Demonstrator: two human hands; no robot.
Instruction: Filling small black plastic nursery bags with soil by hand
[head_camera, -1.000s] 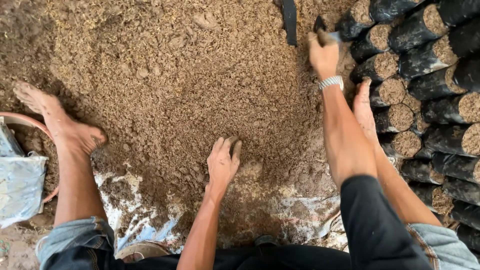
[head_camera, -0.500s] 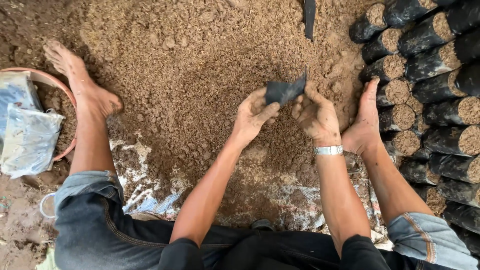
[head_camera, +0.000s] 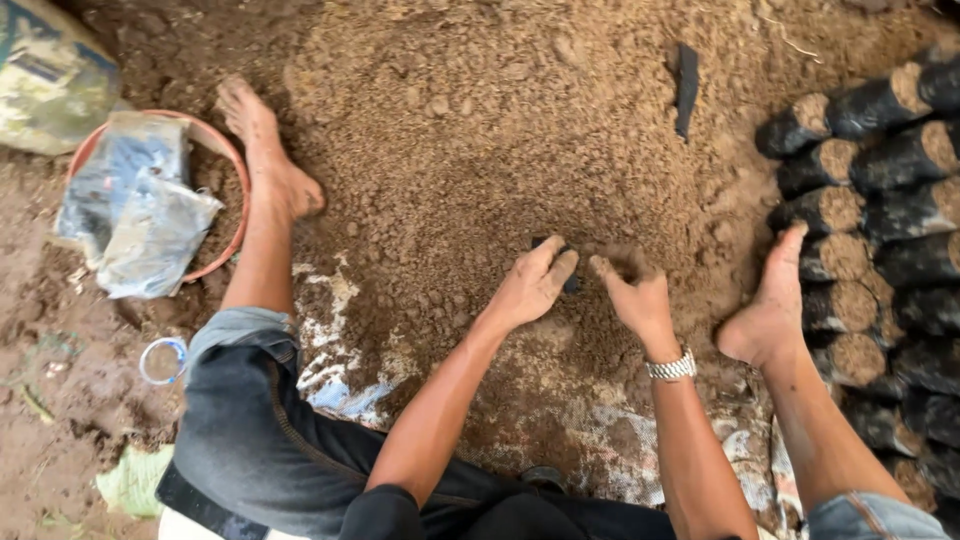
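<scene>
The person sits on the ground with both legs spread, and both hands are down at the near edge of the soil heap (head_camera: 480, 130). Between the hands sits a small black planting bag (head_camera: 568, 280), mostly hidden. It lies just past the fingertips of the left hand (head_camera: 530, 288) and just to the inner side of the right hand (head_camera: 632, 292), low against the soil. Only a dark sliver of it shows between the two hands, so I cannot tell its full shape, which way its mouth faces or how its long axis runs. What shows is thin, black, matt plastic dusted with brown crumbs.

The left hand has its fingers held together and stretched forward, palm down, fingertips resting at the bag's edge; whether they pinch the plastic I cannot tell. The right hand is loosely curled, fingers bent down into the loose soil beside the bag, a metal wristwatch (head_camera: 671, 367) on its wrist.

Well beyond the right hand, up the heap, lies a flat black strip of plastic (head_camera: 686, 88), its long axis running away from the person. Off to the right hand's outer side, past the bare right foot (head_camera: 768, 310), stands a stack of filled black bags (head_camera: 860, 200) lying on their sides, soil-packed ends facing the heap. Far out past the left hand, beyond the left foot (head_camera: 268, 150), an orange basin (head_camera: 225, 150) holds crumpled clear plastic bags (head_camera: 140, 215).
</scene>
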